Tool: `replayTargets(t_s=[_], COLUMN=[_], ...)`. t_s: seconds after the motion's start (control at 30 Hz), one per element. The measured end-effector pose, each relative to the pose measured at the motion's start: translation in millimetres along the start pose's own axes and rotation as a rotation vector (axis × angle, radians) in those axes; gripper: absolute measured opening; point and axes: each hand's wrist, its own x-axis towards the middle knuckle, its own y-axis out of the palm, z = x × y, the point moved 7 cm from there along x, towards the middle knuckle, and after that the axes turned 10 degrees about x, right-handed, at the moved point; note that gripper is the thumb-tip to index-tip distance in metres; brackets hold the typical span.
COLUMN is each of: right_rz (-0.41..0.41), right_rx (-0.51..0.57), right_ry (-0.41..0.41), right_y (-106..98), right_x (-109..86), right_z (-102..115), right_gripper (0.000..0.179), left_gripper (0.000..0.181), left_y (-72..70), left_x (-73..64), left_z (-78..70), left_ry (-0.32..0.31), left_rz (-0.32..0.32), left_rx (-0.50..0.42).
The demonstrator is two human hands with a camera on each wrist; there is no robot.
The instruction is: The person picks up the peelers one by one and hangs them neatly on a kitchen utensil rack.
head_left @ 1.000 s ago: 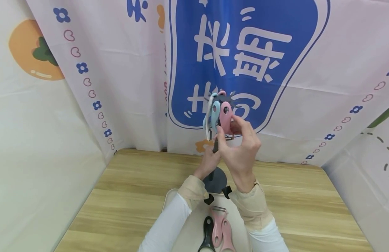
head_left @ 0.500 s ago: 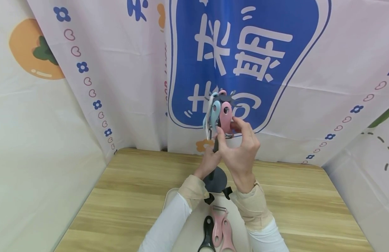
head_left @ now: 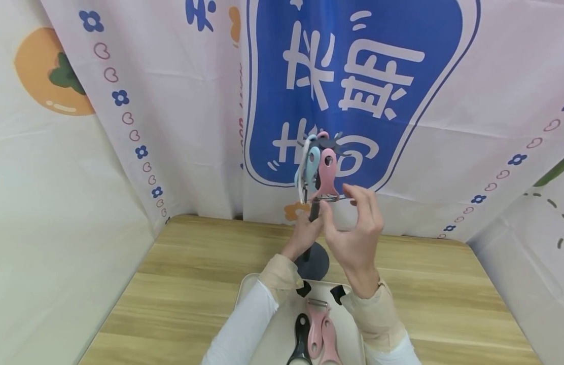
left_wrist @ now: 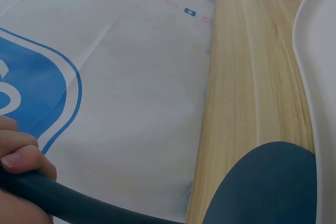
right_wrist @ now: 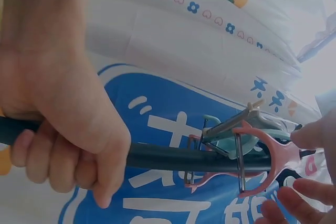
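Observation:
A dark rotating-style utensil stand (head_left: 316,266) is upright near the back of the table, and my left hand (head_left: 303,234) grips its pole (left_wrist: 84,203). From the hooks at its top hang a pink peeler (head_left: 327,175), a light blue peeler (head_left: 312,163) and a white handle (head_left: 302,170). Another pink one is partly hidden behind them. My right hand (head_left: 355,235) is just below and right of the front pink peeler, thumb and fingers spread with nothing held. In the right wrist view, its fingertips lie close to the pink peeler's head (right_wrist: 278,158).
A cream tray (head_left: 273,329) sits in front of the stand, partly under my forearms. In it lie two pink peelers (head_left: 316,324) and a black peeler (head_left: 302,332). A printed curtain (head_left: 195,126) hangs behind the wooden table (head_left: 172,284).
My right hand has let go of the front pink peeler and moved slightly down and right. The peeler hangs from the stand. My left hand keeps its grip on the pole.

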Motion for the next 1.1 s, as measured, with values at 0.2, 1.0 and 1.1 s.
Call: replayTargets(t_s=[0.2, 1.0, 1.1], right_rz=[0.121, 0.643, 0.812], right_rx=[0.024, -0.056, -0.025], right_ry=[-0.001, 0.282, 0.402], right_y=[-5.8, -31.6, -28.0], right_x=[-27.8, -142.0, -153.9], right_z=[1.4, -40.5, -43.4], right_gripper=[0.035, 0.023, 0.020], left_gripper=[0.051, 0.052, 0.053], left_y=[1.0, 4.3, 4.2], left_x=[-0.3, -1.4, -1.8], left_z=[0.6, -1.3, -0.4], left_ry=[0.008, 0.031, 0.024], left_rz=[-0.020, 0.010, 0.018], left_rx=[0.016, -0.008, -0.012])
